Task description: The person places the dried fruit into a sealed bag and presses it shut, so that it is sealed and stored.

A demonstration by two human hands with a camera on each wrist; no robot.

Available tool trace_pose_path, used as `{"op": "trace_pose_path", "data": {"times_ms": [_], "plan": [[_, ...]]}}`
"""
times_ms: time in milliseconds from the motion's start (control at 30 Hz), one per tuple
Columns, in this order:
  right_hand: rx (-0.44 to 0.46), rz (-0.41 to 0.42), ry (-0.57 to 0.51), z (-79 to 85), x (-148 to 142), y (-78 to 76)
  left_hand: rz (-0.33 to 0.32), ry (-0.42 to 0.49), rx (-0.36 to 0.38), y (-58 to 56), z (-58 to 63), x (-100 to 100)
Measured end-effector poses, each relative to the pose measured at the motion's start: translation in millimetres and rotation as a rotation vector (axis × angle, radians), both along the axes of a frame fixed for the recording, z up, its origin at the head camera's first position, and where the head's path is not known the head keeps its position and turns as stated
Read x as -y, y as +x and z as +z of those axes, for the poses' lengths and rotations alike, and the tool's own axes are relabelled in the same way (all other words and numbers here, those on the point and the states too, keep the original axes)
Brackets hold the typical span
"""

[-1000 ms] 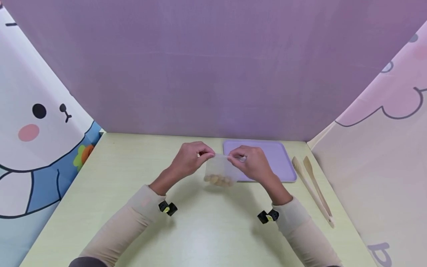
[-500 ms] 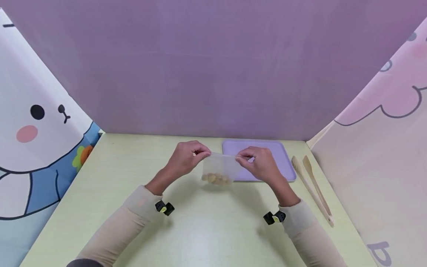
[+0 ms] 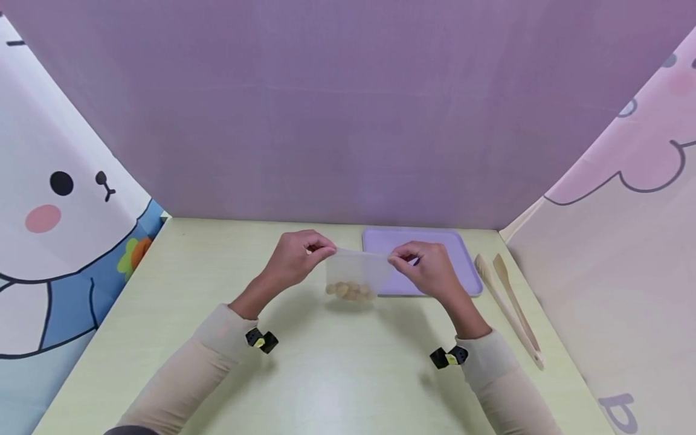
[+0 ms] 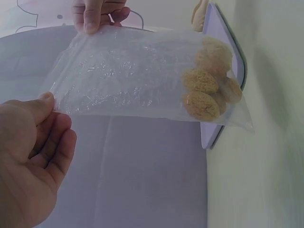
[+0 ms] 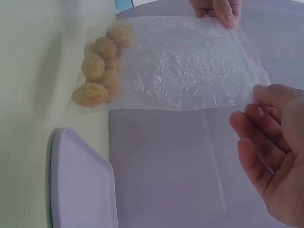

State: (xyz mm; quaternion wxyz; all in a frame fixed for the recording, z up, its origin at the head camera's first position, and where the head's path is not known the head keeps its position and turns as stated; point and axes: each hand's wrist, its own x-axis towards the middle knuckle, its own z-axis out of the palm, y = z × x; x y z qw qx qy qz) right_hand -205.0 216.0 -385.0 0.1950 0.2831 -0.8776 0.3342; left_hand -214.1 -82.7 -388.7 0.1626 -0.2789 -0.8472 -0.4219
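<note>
A clear plastic zip bag point(image 3: 356, 266) hangs above the table, stretched between my two hands. Several tan, wrinkled oval pieces point(image 4: 202, 105) like nuts or dried fruit lie along its bottom; their exact kind I cannot tell. My left hand point(image 3: 296, 257) pinches one top corner between thumb and index finger. At the opposite top corner, my right hand point(image 3: 426, 269) pinches the bag in the same way. Both wrist views show the bag's top edge drawn taut, and in the right wrist view the pieces point(image 5: 93, 66) cluster at the far end.
Behind the bag and my right hand lies a lilac tray point(image 3: 459, 266). To its right are two wooden utensils, a spoon-like one point(image 3: 508, 308) and a flat spatula point(image 3: 516, 296). A purple wall point(image 3: 348, 121) closes off the table's point(image 3: 326, 374) back edge.
My hands have drawn apart, the left one moving left and the right one moving right. The bag has shifted slightly left, and its top edge now spans wider between them.
</note>
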Motion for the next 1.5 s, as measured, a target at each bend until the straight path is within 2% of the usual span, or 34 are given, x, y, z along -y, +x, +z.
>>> {"op": "trace_pose_path", "data": {"times_ms": [200, 400, 533, 700, 833, 933, 1000, 1100, 1333, 1500], "plan": [[0.021, 0.0, -0.012, -2.6, 3.4, 3.9, 0.007, -0.013, 0.057, 5.5, -1.7, 5.1], [0.058, 0.038, -0.025, 4.1, 8.9, 17.6, -0.019, -0.039, 0.088, 21.7, 3.9, 13.8], [0.157, 0.073, -0.031, 10.0, 11.2, 31.7, -0.039, -0.058, 0.109, 37.1, 7.3, 19.7], [0.293, 0.154, -0.035, 14.0, 14.7, 50.5, -0.053, -0.057, 0.168, 59.8, 8.1, 27.7], [0.42, 0.225, -0.05, 11.1, 18.7, 61.5, -0.057, -0.054, 0.238, 75.7, 6.2, 35.3], [0.494, 0.252, -0.032, 5.6, 22.6, 64.9, -0.069, -0.052, 0.285, 81.6, -0.2, 40.9], [0.516, 0.256, -0.004, -0.4, 25.2, 63.2, -0.077, -0.054, 0.306, 80.3, -7.7, 43.3], [0.532, 0.245, 0.028, -11.5, 29.1, 53.4, -0.066, -0.066, 0.317, 71.2, -20.5, 44.9], [0.548, 0.192, 0.065, -31.0, 35.2, 15.9, -0.028, -0.103, 0.336, 40.1, -37.7, 44.2], [0.613, 0.167, 0.099, -46.6, 37.6, -3.9, -0.026, -0.161, 0.374, 20.1, -57.2, 43.1]]}}
